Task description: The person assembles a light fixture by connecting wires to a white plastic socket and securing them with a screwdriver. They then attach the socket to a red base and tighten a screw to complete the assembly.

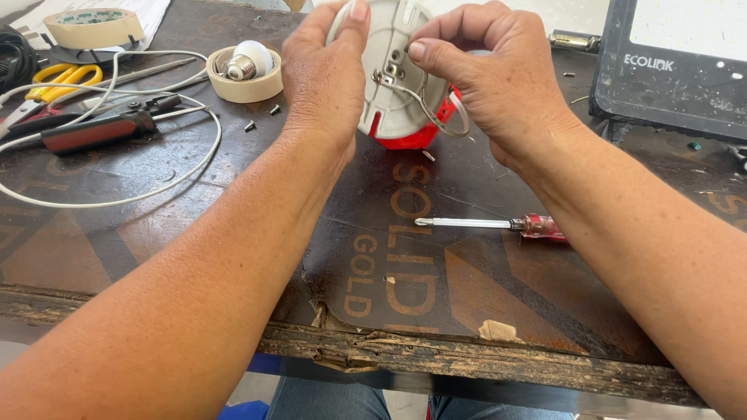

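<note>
Upper left of the frame: scissors (pixel 58 76), tape roll (pixel 243 82) with a bulb (pixel 250 59). Top centre, left hand (pixel 323 74) grips the white disc (pixel 393 78); right hand (pixel 486 78) pinches its wire (pixel 436 117). Screwdriver (pixel 498 225) lies lower right.

The white round fitting (pixel 393 70) runs off the top edge of the frame; the left hand (pixel 323 74) covers its left rim. The red part (pixel 416 136) beneath is mostly hidden. The screwdriver (pixel 490 224) handle disappears under the right forearm.

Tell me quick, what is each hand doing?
Left hand: closed on the round white lamp housing.
Right hand: fingers pinching at the housing's centre.
</note>
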